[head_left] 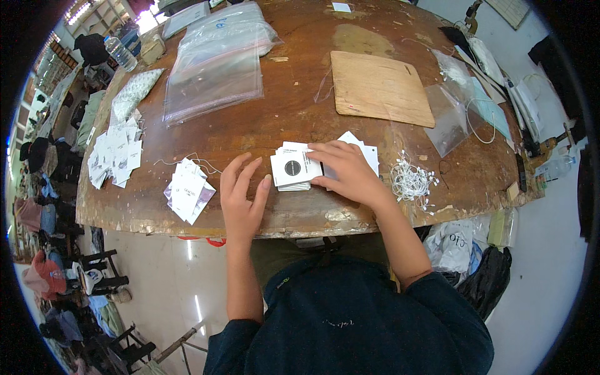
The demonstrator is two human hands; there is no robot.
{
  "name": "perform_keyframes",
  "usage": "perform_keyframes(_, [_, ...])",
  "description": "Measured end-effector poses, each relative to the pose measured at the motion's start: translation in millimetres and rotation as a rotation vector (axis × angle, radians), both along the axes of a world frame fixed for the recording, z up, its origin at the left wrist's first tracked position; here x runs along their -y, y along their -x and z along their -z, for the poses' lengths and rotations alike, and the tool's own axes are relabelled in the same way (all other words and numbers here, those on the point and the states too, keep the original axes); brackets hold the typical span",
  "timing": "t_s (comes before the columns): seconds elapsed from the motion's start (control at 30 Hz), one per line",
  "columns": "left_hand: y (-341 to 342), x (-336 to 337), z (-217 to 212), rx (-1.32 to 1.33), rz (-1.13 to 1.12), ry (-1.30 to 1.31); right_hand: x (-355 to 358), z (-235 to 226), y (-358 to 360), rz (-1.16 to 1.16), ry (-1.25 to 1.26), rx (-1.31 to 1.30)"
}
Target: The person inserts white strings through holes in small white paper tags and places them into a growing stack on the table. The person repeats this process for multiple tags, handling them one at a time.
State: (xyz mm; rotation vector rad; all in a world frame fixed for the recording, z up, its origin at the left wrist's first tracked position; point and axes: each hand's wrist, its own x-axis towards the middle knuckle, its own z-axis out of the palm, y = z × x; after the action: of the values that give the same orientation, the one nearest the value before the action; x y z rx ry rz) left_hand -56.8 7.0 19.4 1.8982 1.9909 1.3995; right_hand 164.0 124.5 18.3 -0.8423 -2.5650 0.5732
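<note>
The small stack of white paper tags [294,167] lies on the brown wooden table [281,119], near its front edge and just in front of the person. The top tag shows a dark round mark. The right hand [347,172] rests flat on the right part of this stack, fingers stretched and close together, pressing down and not clamped around anything; it seems to keep the tags squared and in place. The left hand [242,197] lies open on the table just left of the stack, fingers slightly spread, the fingertips near the stack's edge, maybe touching it, but I cannot tell for sure. Some more white cards [365,153] stick out under the right hand. To the right is a loose heap of white string loops [411,181], near enough to reach. To the left lie a small fanned pile of tags [189,190] and, further, a bigger scattered pile of tags [115,156], well apart. Behind, in the middle, is a thin wooden board [380,87], with nothing on it. The clear plastic bags [215,69] are stacked flat at the back left and look empty; another clear bag [453,106] at the right holds nothing that I can see.
</note>
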Motion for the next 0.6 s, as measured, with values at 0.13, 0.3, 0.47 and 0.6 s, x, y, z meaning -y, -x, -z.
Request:
perform_keyframes(0.13, [-5.6,-5.4,-2.3,0.277,0.090,0.045,-1.8,-9.0,-1.9,-0.107,0.020,-0.110])
perform_keyframes(0.3, [-12.4,-13.8,7.9,1.042,0.238,0.266,3.2,-22.1,1.4,-0.123,-0.091,-0.265])
perform_keyframes(0.47, [-26.0,-12.9,22.9,1.134,0.084,0.064,17.2,-16.5,2.6,0.172,0.548,-0.452])
perform_keyframes(0.6, [-33.6,-8.6,26.3,1.395,0.114,-0.001,0.0,-9.9,-14.5,0.543,-0.098,-0.236])
